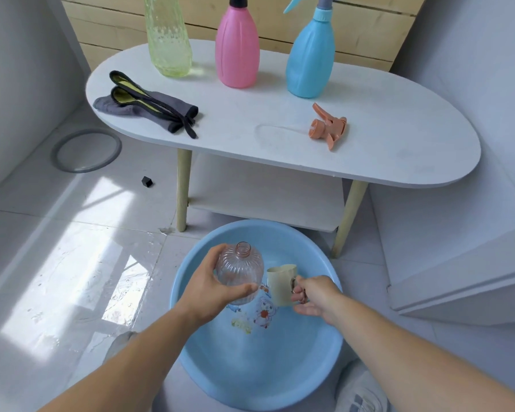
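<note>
My left hand (pixel 211 288) grips a clear ribbed bottle (pixel 241 270) with an open, capless neck, held upright over a blue basin (pixel 259 379) on the floor. My right hand (pixel 312 295) holds a cream cup (pixel 281 282) by its handle, just right of the bottle and touching or nearly touching it. An orange spray head (pixel 329 126) with a thin clear tube lies on the white table (pixel 399 150).
On the table stand a yellow-green bottle (pixel 168 37), a pink bottle (pixel 237 46) and a blue spray bottle (pixel 309 55); a grey cloth (pixel 149 105) lies at its left. A grey ring (pixel 85 150) and a small black piece (pixel 147 181) lie on the wet tile floor.
</note>
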A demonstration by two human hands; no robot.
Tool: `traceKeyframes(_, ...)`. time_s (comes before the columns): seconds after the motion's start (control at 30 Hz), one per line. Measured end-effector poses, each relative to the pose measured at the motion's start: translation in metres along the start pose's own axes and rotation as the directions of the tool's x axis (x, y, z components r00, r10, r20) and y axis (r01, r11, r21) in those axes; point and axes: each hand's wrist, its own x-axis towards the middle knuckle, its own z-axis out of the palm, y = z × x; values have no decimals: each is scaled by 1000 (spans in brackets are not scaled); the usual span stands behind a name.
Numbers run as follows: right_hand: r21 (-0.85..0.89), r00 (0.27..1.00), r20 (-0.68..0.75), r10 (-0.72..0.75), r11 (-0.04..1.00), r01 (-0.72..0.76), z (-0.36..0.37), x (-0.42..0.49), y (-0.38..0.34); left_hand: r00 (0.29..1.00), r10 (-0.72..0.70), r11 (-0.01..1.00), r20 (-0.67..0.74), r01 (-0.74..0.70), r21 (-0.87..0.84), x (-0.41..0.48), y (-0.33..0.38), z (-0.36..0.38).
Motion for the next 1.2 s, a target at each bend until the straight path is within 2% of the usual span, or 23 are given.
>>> traceKeyframes(0.33,-39,999,-19,27,999,-28,8,22,-2,1000,-5,1000,9,5,20,8,-3,3)
traceKeyframes(0.67,-35,999,-32,-8,999,7,9,21,-3,1000,-3,1000,-6,3,20,9,-5,2)
traceKeyframes(0.9,-15,974,4,-225,974,225,4,11,2,1000,-1,1000,-13,1,-8,7,-4,-1)
traceKeyframes(1.2,-14,858,71,-509,859,512,-21,-46,-30,999,36,996,-11,-37,-78,-3,13,-1)
